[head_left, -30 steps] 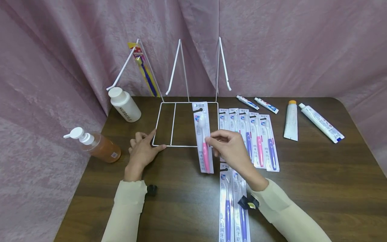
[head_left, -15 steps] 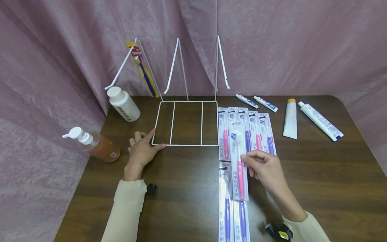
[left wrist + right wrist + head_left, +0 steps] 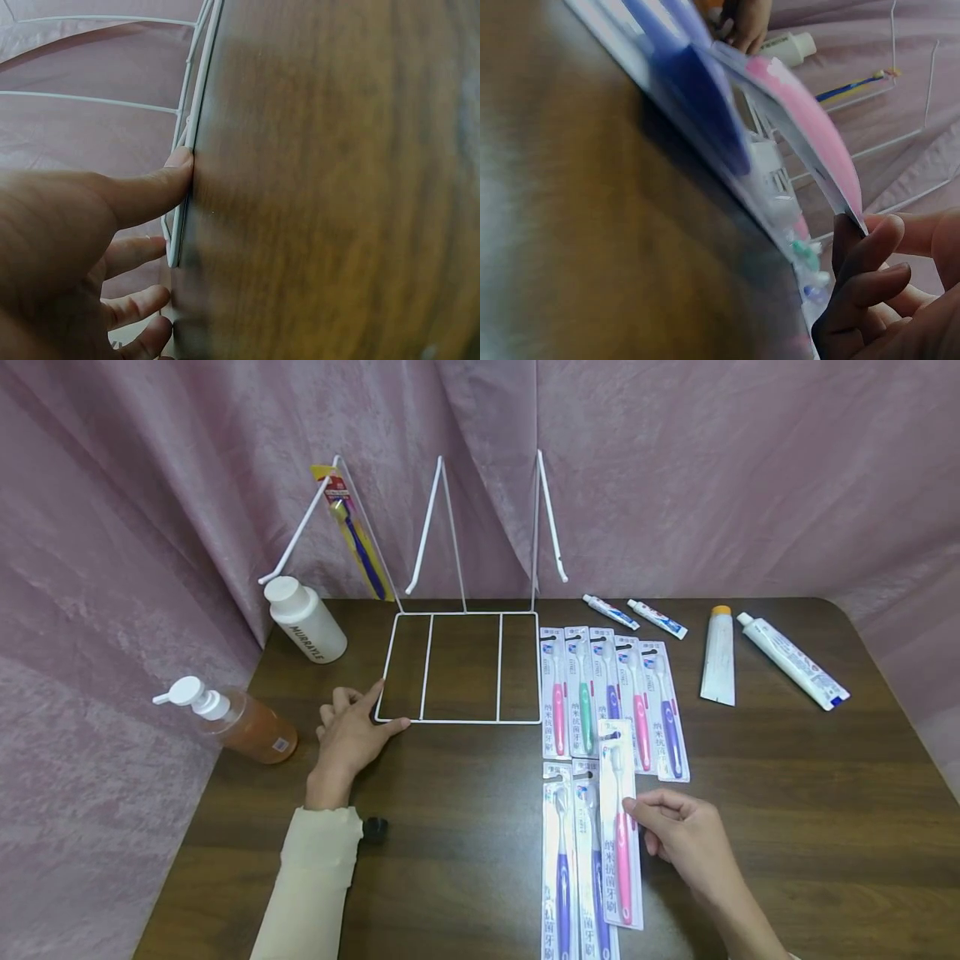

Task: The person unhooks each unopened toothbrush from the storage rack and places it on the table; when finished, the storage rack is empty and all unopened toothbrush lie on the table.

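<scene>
The right wrist view blurs the table (image 3: pixel 570 225); print on the toothpaste tubes (image 3: pixel 792 660) is unreadable.

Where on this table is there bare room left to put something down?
Bare wood lies along the table's near edge, between the left hand and the lower toothbrush packs, and on the right, below the toothpaste tubes. It is crowded beside the wire rack, where the row of toothbrush packs lies edge to edge, and the right hand holds a pink toothbrush pack.
</scene>
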Demonstrator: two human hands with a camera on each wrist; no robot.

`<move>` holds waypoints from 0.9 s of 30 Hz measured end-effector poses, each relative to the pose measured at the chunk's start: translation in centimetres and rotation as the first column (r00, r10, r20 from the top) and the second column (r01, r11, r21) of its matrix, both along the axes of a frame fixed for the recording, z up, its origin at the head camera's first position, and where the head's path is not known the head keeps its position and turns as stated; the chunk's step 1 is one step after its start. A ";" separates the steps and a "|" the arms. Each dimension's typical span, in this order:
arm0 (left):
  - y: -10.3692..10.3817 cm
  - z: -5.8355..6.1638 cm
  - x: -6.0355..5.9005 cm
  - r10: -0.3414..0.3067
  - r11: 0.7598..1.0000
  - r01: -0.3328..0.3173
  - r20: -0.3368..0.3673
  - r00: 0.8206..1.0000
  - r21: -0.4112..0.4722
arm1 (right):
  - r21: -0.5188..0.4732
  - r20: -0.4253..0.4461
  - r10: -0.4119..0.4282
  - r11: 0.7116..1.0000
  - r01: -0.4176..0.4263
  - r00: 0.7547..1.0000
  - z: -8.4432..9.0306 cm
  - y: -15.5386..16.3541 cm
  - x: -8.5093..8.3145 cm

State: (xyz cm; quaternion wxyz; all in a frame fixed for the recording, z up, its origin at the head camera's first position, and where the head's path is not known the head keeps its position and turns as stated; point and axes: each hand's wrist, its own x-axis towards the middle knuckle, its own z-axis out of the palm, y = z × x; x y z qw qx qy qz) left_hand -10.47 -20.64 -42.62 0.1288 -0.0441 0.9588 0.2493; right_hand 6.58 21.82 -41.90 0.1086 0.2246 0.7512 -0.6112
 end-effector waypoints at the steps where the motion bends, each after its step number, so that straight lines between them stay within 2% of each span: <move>1: 0.0 -0.1 0.0 -0.002 1.000 0.002 -0.001 1.000 -0.001 | 0.005 0.009 0.004 1.000 -0.004 1.000 -0.2 0.1 0.3; 8: 0.0 -0.3 -0.2 -0.005 1.000 0.005 -0.001 1.000 -0.005 | 0.047 0.094 0.049 0.997 -0.054 0.994 -0.9 1.1 1.7; 17: 0.0 -0.1 0.0 -0.005 1.000 0.005 0.005 1.000 -0.004 | 0.120 0.164 0.101 0.985 -0.121 0.981 -1.5 1.5 2.7; 27: 0.0 -0.1 -0.1 0.000 1.000 0.000 0.013 1.000 -0.010 | 0.287 0.228 0.181 0.927 -0.243 0.957 -1.1 1.1 2.4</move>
